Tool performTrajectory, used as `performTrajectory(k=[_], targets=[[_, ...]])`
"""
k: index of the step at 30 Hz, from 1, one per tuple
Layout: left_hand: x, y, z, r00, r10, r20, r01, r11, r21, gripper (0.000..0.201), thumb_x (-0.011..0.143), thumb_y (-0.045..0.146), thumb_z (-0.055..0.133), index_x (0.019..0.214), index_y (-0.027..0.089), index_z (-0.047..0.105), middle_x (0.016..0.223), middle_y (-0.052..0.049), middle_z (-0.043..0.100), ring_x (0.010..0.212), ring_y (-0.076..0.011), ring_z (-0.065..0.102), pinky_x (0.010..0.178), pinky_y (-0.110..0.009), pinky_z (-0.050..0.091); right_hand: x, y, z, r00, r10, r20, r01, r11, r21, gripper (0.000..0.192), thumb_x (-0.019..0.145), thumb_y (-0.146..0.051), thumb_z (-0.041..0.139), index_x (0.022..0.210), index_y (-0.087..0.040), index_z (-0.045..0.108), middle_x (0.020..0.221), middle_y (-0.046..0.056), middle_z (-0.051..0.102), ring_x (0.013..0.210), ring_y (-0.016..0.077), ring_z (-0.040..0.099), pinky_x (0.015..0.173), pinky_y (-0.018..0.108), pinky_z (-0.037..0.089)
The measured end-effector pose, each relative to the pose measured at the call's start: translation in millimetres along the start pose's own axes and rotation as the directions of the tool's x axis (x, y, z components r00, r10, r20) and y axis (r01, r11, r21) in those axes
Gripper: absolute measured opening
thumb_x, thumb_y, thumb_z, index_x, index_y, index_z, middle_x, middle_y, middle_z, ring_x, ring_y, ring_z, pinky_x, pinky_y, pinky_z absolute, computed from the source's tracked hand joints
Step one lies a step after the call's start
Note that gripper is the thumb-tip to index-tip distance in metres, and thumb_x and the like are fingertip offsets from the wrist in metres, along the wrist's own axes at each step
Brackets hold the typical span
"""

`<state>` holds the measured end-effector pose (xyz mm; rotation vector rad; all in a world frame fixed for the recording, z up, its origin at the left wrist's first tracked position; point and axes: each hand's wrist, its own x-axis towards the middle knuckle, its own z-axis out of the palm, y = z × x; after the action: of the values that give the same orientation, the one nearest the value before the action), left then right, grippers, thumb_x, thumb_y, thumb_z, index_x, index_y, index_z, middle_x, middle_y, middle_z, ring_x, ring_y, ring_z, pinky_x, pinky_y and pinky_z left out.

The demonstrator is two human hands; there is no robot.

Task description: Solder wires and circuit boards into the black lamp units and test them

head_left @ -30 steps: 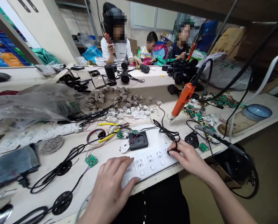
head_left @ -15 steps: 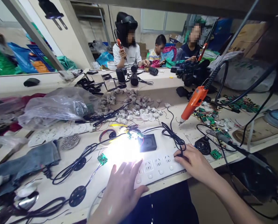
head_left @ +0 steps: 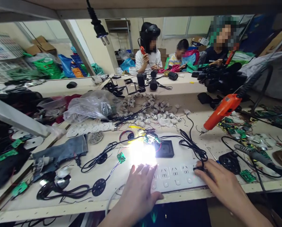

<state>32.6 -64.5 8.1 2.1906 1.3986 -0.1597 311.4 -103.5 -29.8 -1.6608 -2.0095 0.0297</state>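
Observation:
A white power strip [head_left: 181, 180] with several sockets and switches lies along the near edge of the bench. My left hand [head_left: 142, 184] rests flat over its left end, fingers stretched out and thumb apart, holding nothing. Just beyond those fingertips a glaring white light [head_left: 143, 153] washes out what lies under it. At the strip's right end my right hand [head_left: 218, 176] pinches a black plug [head_left: 197, 167], mostly hidden by the fingers; it appears to be at the last socket. Its bundled black cord [head_left: 190, 143] lies behind. A black rectangular block [head_left: 165, 148] sits behind the strip.
An orange electric screwdriver [head_left: 222, 112] hangs at right, near a soldering iron [head_left: 252, 153]. Circuit boards [head_left: 247, 176], lamp sockets [head_left: 162, 116], a plastic bag [head_left: 91, 107] and a black round plate [head_left: 98, 187] lie around. A two-pin plug [head_left: 99, 30] dangles overhead. Several people sit opposite.
The camera view has turned left and up, so everything appears farther right and lower. Both hands keep their places on the power strip, and the light stays lit.

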Motion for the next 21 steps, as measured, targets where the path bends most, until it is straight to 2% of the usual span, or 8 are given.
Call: performTrajectory(k=[10, 15, 21], targets=[[1, -2, 3.3, 0.999, 0.030, -0.043, -0.032, 0.997, -0.065, 0.075, 0.076, 0.041, 0.074, 0.143, 0.017, 0.048, 0.141, -0.013, 0.055, 0.131, -0.0371, 0.043, 0.116, -0.061, 0.022, 5, -4, -4, 0.996, -0.076, -0.051, 0.071, 0.994, -0.088, 0.049, 0.104, -0.051, 0.032, 0.081, -0.024, 0.065, 0.079, 0.001, 0.072, 0.072, 0.0151, 0.072, 0.063, 0.023, 0.055], [2, -2, 3.2, 0.998, 0.031, -0.050, -0.034, 0.997, -0.066, 0.077, 0.075, 0.039, 0.075, 0.143, 0.016, 0.048, 0.140, -0.014, 0.056, 0.128, -0.0357, 0.046, 0.115, -0.060, 0.025, 5, -4, 0, 0.987, -0.136, -0.086, 0.122, 0.980, -0.155, 0.048, 0.105, -0.047, 0.029, 0.080, -0.022, 0.062, 0.075, 0.002, 0.071, 0.070, 0.0163, 0.072, 0.060, 0.025, 0.055], [2, -3, 5.6, 0.998, 0.027, -0.064, -0.031, 0.998, -0.058, 0.075, 0.074, 0.042, 0.076, 0.142, 0.021, 0.050, 0.138, -0.013, 0.058, 0.128, -0.0372, 0.047, 0.114, -0.062, 0.025, 3, -4, 6, 0.981, -0.172, -0.092, 0.147, 0.963, -0.226, 0.044, 0.107, -0.043, 0.027, 0.080, -0.023, 0.056, 0.074, 0.002, 0.071, 0.065, 0.0159, 0.072, 0.053, 0.025, 0.053]])
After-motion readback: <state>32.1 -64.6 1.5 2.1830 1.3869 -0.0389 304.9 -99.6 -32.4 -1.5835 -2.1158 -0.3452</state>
